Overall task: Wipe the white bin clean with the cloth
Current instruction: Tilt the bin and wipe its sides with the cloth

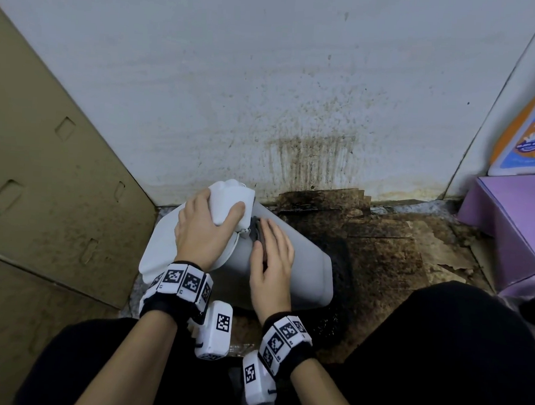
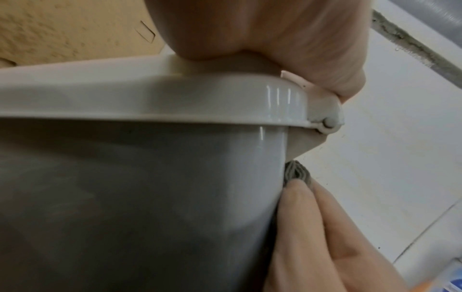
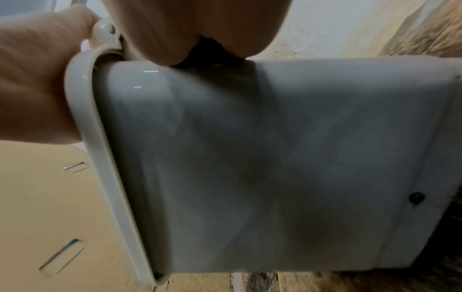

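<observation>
The white bin (image 1: 306, 267) lies on its side on the floor in front of me. My left hand (image 1: 208, 230) grips the raised white lid part (image 1: 232, 197) at the bin's mouth, thumb on one side and fingers on the other. My right hand (image 1: 272, 256) lies flat on the bin's upper side, its straight fingers pressing a grey cloth (image 1: 256, 230) against the plastic just below the rim. In the left wrist view the folded cloth (image 2: 296, 172) peeks out beyond the right fingertips (image 2: 312, 227), beside the bin wall (image 2: 150, 197). In the right wrist view the bin side (image 3: 275, 158) fills the frame.
A cardboard panel (image 1: 42, 173) stands on the left, and a stained white wall (image 1: 297, 110) rises behind the bin. Dirty, dark-stained cardboard (image 1: 383, 240) covers the floor to the right. A purple box (image 1: 515, 223) sits at far right. My knees in black frame the bottom.
</observation>
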The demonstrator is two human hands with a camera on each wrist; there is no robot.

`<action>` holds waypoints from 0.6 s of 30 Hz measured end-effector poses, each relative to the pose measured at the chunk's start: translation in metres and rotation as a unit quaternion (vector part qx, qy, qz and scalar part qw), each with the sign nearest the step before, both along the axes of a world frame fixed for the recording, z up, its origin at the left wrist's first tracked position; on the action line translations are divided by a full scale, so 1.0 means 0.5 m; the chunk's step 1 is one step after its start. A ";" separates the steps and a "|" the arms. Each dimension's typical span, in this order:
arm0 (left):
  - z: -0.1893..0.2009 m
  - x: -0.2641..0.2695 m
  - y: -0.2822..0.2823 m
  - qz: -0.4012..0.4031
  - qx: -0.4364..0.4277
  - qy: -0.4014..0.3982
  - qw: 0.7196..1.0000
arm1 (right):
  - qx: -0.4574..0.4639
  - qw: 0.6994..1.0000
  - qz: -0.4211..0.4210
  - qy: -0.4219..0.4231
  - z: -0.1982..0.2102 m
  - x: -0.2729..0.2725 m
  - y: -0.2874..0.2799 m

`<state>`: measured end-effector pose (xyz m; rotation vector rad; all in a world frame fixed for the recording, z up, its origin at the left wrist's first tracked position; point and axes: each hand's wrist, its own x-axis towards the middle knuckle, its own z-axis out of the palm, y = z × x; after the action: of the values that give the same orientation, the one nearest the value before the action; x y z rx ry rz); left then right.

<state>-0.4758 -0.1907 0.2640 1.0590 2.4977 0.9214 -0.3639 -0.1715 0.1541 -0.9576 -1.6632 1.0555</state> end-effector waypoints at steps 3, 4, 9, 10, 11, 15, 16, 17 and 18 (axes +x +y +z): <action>0.003 0.007 0.002 -0.001 -0.006 0.000 1.000 | -0.042 0.999 -0.013 0.017 0.013 0.009 0.012; 0.004 0.010 0.003 -0.001 -0.009 0.003 1.000 | -0.074 0.997 -0.018 0.025 0.022 0.014 0.018; 0.011 0.015 0.003 -0.005 -0.018 0.002 1.000 | -0.302 0.929 -0.013 0.214 0.088 0.035 0.061; 0.012 0.018 0.002 -0.006 -0.019 0.004 1.000 | -0.330 0.905 -0.002 0.269 0.104 0.037 0.067; 0.012 0.022 0.003 -0.008 -0.021 0.008 1.000 | -0.342 0.888 0.007 0.306 0.122 0.039 0.072; 0.008 0.052 0.009 -0.030 -0.028 0.009 0.999 | -0.297 0.906 0.039 0.299 0.180 0.041 0.079; 0.010 0.061 0.011 -0.035 -0.021 -0.015 0.999 | -0.276 0.919 0.047 0.276 0.185 0.043 0.079; 0.014 0.068 0.014 -0.039 -0.011 -0.046 0.998 | -0.251 0.933 0.058 0.251 0.188 0.046 0.079; 0.020 0.074 0.017 -0.041 -0.001 -0.072 0.997 | -0.227 0.947 0.063 0.217 0.186 0.050 0.080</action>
<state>-0.4386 -0.1821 0.2742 1.0463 2.3209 0.9359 -0.3388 -0.1315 0.2471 -0.8265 -1.1477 1.6520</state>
